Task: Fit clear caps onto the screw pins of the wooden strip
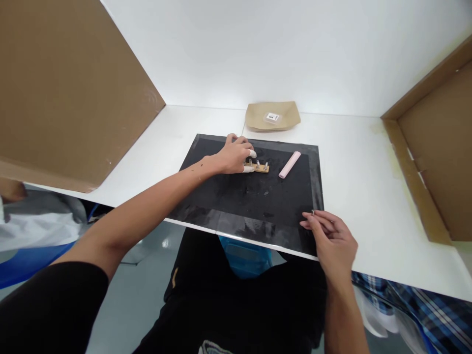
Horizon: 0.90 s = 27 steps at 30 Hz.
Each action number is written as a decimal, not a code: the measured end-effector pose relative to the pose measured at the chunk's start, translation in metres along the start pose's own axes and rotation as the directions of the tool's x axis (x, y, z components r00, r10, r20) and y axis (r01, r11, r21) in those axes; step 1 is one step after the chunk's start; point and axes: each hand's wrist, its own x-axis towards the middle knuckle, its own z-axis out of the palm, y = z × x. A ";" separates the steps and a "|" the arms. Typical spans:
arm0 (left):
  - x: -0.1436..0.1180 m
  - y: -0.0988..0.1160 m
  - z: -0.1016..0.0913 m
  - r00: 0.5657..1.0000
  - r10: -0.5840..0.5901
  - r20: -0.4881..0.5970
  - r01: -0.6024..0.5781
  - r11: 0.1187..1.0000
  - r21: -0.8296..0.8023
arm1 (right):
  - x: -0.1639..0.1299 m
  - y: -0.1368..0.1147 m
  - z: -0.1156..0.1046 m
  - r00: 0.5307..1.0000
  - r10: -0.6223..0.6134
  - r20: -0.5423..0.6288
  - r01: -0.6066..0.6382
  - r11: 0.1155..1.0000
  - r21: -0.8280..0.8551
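My left hand point(238, 156) is on a small wooden strip point(262, 168), with the thumb along its near side and the index finger over its far side. Pale finger covers point(252, 154) are on these two fingertips. Several small clear-and-metal pieces point(258, 164) stand upright in a row on the strip; its left end is hidden by the hand. My right hand point(334, 238), near the right front corner of the black mat point(236, 196), pinches a tiny metallic piece point(313, 212) between thumb and fingers. Its exact kind is too small to tell.
A pink bar-shaped object point(289, 164) lies slantwise on the mat. Behind the mat, a brown paper tray point(254, 118) holds a small clear packet with a white label point(273, 117). Cardboard panels point(73, 88) flank the white table point(361, 177). Another person's arm point(11, 189) shows at far left.
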 end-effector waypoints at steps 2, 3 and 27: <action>0.001 0.000 -0.002 1.000 -0.006 0.002 0.006 1.000 0.009 | 0.000 0.001 -0.001 1.000 0.001 0.004 -0.001 1.000 -0.008; 0.001 0.000 -0.002 1.000 -0.007 0.005 0.007 1.000 0.012 | 0.000 0.001 -0.001 1.000 0.002 0.005 -0.002 1.000 -0.010; 0.009 0.005 -0.003 0.993 0.007 0.116 -0.023 0.991 0.133 | 0.000 0.002 -0.001 1.000 -0.025 -0.002 0.025 1.000 -0.014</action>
